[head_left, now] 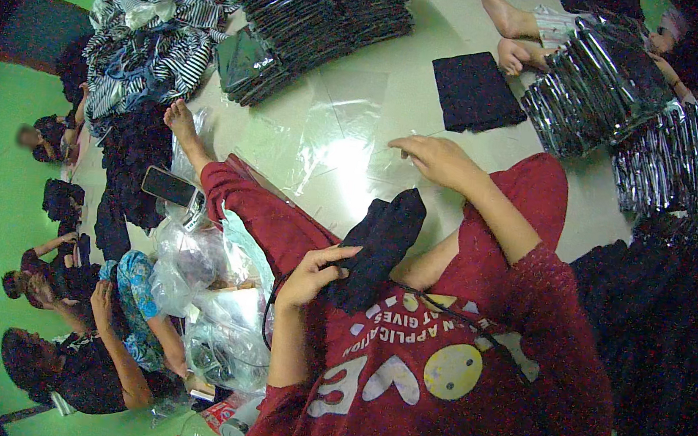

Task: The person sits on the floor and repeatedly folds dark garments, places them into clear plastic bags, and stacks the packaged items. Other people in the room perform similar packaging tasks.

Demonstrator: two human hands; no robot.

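Observation:
My left hand (315,277) grips the lower end of a folded black garment (388,237) against my lap, thumb and fingers closed on the cloth. The garment is folded into a narrow bundle, and its exact kind cannot be made out. My right hand (438,161) is raised above the pale floor, beyond the bundle and apart from it. Its fingers stretch out to the left, and nothing shows in them. Just beyond that hand, a clear plastic bag (340,102) lies flat on the tiles. A flat folded black cloth (477,93) rests further off to the right.
Stacks of bagged black garments (318,23) stand at the far side, with more bagged stacks (597,87) at the right. Striped clothes (155,36) are heaped far left. A phone (168,186) and crumpled clear plastic (192,257) lie left of my leg. Other people sit nearby.

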